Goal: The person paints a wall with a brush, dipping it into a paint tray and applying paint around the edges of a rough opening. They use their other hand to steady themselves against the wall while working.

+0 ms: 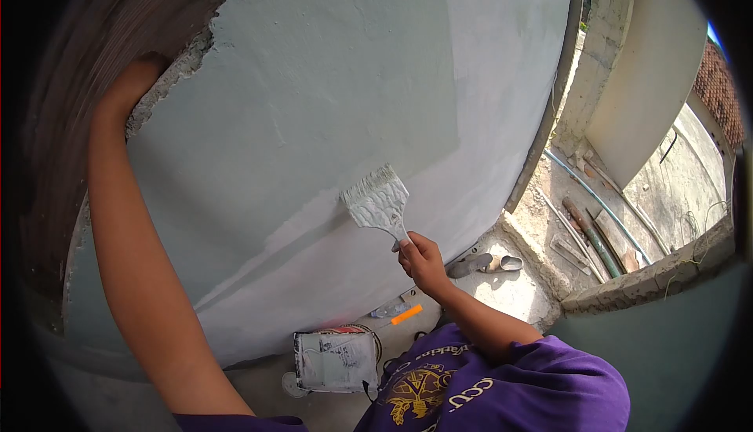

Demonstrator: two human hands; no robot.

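Note:
A wide, flat paintbrush (380,201) caked in pale paint is gripped by the handle in my right hand (423,262). Its bristles point up and left, over the wall (337,94), where a grey-green coat meets a whiter area. My left arm stretches up the left side, and my left hand (140,79) is at the broken, rough edge of the wall (192,54), its fingers hidden behind that edge. Down on the floor, below the brush, a paint-smeared square container (297,363) holds pale paint.
An orange strip (406,314) and a clear plastic bottle (388,309) lie near the wall's foot. Shoes (502,263) stand to the right. Beyond a low concrete ledge (659,269) are several pipes (600,185) and scraps. A dark brown surface (94,55) fills the upper left.

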